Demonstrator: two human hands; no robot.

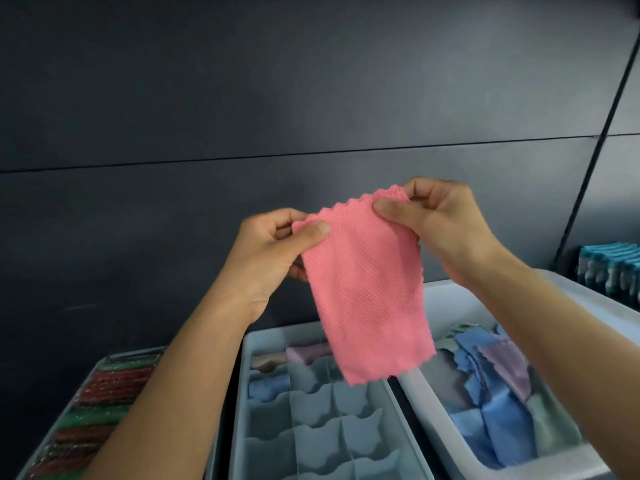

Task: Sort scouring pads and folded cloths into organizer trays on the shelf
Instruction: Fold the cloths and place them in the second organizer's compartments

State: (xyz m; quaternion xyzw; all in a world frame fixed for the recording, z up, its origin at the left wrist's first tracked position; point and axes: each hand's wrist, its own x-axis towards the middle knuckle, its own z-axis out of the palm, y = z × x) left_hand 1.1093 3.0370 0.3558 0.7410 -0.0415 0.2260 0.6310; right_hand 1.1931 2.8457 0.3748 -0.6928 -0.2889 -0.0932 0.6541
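A pink textured cloth (367, 289) with zigzag edges hangs in the air in front of the dark wall. My left hand (270, 251) pinches its upper left corner and my right hand (436, 223) pinches its upper right corner. Its lower edge dangles above a grey divided organizer tray (242, 393). That tray holds a few folded cloths (270, 386) in its far compartments. To the left, a tray of red and green scouring pads (104, 403) stands in rows.
A white bin (446, 299) at the right holds several loose blue, purple and grey cloths (491, 393). A stack of blue and white items (613, 268) stands at the far right. The dark wall (242, 98) rises close behind the trays.
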